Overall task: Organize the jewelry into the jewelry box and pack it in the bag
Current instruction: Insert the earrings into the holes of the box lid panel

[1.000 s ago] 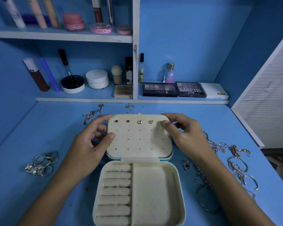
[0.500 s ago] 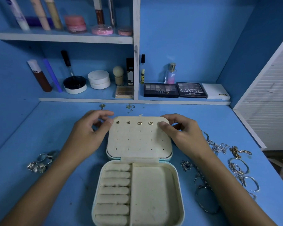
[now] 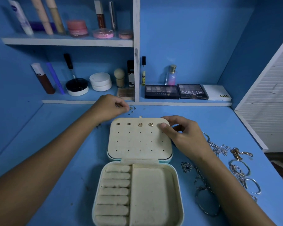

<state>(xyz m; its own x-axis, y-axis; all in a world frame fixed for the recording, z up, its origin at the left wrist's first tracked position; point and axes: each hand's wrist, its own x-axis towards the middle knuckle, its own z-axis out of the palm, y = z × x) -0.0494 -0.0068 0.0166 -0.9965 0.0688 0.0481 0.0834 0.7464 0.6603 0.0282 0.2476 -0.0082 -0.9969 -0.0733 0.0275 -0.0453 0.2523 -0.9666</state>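
Your jewelry box lies open at the front edge of the desk, lid flat, two heart studs and two small round studs pinned along the lid's far row. Your right hand grips the lid's far right corner, thumb on the pad, fingers curled over the rim. Your left hand is out at the desk's back edge, fingertips pinched together at the scattered small earrings; whether it holds one, you can't tell. Chains and bangles lie heaped toward the right edge.
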